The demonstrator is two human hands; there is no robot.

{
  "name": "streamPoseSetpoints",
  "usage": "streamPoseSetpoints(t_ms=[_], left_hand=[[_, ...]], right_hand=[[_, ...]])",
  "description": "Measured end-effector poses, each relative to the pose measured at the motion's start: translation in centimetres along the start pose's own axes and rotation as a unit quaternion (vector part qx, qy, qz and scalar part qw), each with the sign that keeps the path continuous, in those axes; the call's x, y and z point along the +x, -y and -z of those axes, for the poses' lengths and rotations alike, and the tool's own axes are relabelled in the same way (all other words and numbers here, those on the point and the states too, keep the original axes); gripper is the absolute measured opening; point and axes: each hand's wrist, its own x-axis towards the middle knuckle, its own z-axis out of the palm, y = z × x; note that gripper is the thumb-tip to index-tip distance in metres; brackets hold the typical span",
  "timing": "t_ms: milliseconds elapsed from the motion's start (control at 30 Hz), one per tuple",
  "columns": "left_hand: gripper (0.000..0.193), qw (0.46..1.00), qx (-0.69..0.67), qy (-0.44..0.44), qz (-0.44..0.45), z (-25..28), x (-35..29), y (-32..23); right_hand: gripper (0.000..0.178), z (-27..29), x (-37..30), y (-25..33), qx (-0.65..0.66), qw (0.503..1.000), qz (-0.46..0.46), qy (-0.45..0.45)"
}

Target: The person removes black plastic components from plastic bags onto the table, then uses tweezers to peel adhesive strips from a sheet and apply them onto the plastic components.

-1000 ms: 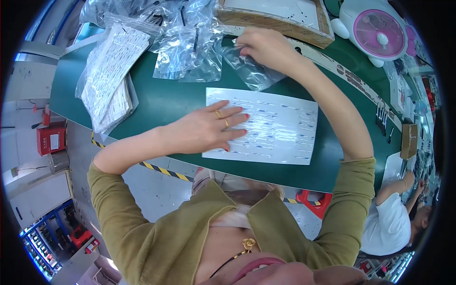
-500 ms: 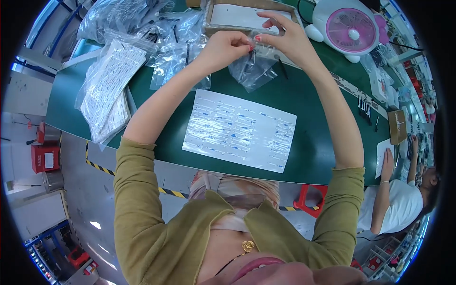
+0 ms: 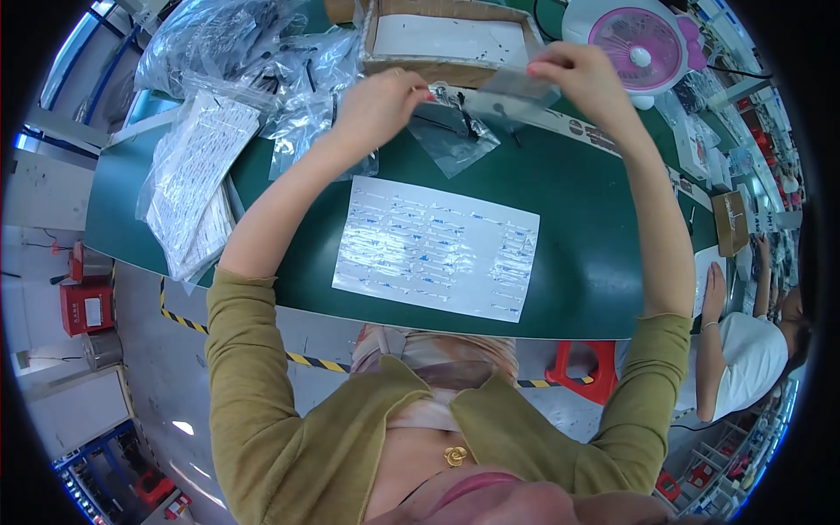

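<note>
Bag [image 3: 458, 159] with dark parts [image 3: 470, 131] inside sits just right of the left fingers, slightly nearer the body. Well left of those fingers lies a wrapped stack [image 3: 199, 162]; closer in, behind the left forearm, is a heap [image 3: 306, 79] of clear plastic. Left hand [image 3: 378, 109] has its fingers pinched together, apparently on the bag's upper left edge. Nearer the body than either hand's fingers, a sheet [image 3: 436, 252] lies flat on the counter [image 3: 599, 236], untouched. Beyond and between both sets of fingers stands a tray [image 3: 451, 73]. Below and left of the right fingers, a dark piece [image 3: 517, 139] rests beneath clear film [image 3: 516, 92]. Right hand [image 3: 591, 79] grips that film between thumb and finger; whether it is a separate bag, I cannot tell. A fan [image 3: 637, 48] stands just beyond.

A one-sided left pinch could let the bag tip and spill its parts; the thin film could slip, cling or, if the fan blows, flutter.
</note>
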Motion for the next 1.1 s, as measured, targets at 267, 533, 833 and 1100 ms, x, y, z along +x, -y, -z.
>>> streamPoseSetpoints(t_ms=[267, 533, 833, 1100], left_hand=[[0.019, 0.987, -0.008, 0.02, -0.162, -1.6, -2.7, -0.5], [0.018, 0.986, 0.165, 0.003, 0.014, -2.0, -0.6, 0.2], [0.027, 0.999, -0.01, -0.04, 0.032, -1.5, 0.5, 1.2], [0.018, 0.919, -0.384, 0.004, 0.086, 0.4, 2.3, 1.7]], right_hand=[[0.022, -1.9, -1.4, -0.2, -0.012, 0.997, -0.004, 0.082], [0.023, -10.9, 1.9, -0.8, -0.214, 0.976, 0.005, 0.048], [0.023, -9.8, 2.9, -0.6, -0.037, 0.999, -0.031, 0.014], [0.023, -5.6, 1.1, 0.4, 0.117, 0.988, -0.085, 0.051]])
